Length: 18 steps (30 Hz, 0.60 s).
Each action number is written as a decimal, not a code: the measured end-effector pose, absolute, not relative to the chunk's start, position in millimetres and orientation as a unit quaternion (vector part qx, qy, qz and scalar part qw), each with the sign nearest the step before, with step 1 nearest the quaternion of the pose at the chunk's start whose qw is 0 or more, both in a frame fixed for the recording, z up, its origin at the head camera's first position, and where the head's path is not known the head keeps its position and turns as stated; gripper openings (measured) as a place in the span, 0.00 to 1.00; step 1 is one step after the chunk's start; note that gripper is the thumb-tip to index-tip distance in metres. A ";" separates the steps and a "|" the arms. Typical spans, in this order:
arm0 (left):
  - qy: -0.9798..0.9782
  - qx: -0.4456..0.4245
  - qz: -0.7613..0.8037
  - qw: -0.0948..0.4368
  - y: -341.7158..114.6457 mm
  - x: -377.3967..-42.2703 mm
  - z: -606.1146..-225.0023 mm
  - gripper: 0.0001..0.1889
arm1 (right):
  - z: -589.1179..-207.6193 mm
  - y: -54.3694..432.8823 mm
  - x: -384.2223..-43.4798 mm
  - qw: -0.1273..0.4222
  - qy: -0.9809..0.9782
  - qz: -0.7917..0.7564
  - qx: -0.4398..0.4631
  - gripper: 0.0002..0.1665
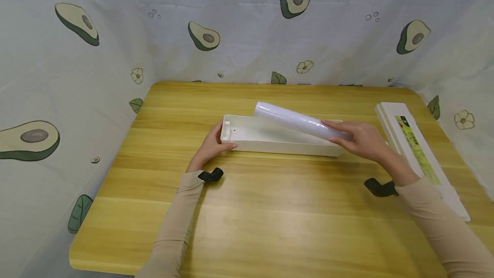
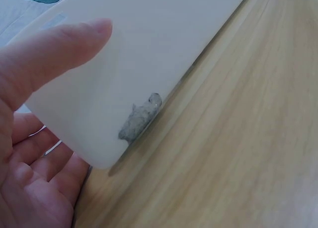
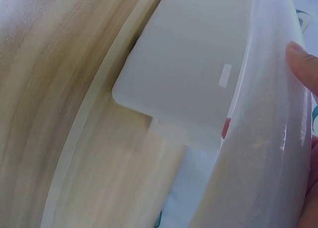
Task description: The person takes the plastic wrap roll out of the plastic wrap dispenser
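Note:
A long, open-topped white box (image 1: 278,146) lies across the table. My left hand (image 1: 209,146) holds its left end, the thumb against the front wall and the other fingers around the end. The right hand (image 1: 364,139) pinches the right end of a shiny, whitish roll of plastic film (image 1: 293,119), which slants above the box with its left end higher. In the right wrist view the roll (image 3: 268,133) passes in front of the box's end (image 3: 184,64). A grey patch (image 2: 141,119) shows low on the box in the left wrist view.
At the right lies a long white lid-like piece (image 1: 393,113) with a yellow-green label (image 1: 417,149), partly behind the right forearm. The wooden table (image 1: 270,209) is bordered by a hanging cloth (image 1: 247,20) with avocado prints. Black wrist mounts (image 1: 380,188) stick out from the sleeves.

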State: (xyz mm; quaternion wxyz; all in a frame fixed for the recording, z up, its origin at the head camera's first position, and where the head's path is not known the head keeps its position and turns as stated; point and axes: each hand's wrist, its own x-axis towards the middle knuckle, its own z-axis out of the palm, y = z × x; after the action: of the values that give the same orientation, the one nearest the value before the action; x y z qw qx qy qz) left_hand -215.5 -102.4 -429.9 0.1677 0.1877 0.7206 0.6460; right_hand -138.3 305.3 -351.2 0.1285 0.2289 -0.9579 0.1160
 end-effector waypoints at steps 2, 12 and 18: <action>0.723 0.182 0.645 0.167 -101.8 -217.2 -433.2 0.51 | -350.1 307.1 -136.6 0.132 -0.958 0.118 0.227 0.32; 0.729 0.192 0.640 0.150 -101.8 -226.1 -452.3 0.51 | -347.9 311.0 -135.1 0.121 -0.962 0.136 0.205 0.34; 0.727 0.190 0.642 0.153 -102.4 -223.2 -446.9 0.51 | -344.8 311.9 -133.8 0.113 -0.964 0.145 0.190 0.33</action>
State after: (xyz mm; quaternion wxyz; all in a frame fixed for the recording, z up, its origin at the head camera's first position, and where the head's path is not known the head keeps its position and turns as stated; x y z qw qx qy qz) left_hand -223.2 -102.4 -446.9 0.1531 0.1896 0.7267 0.6423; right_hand -133.8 311.9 -344.8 0.1132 0.1899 -0.9644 0.1450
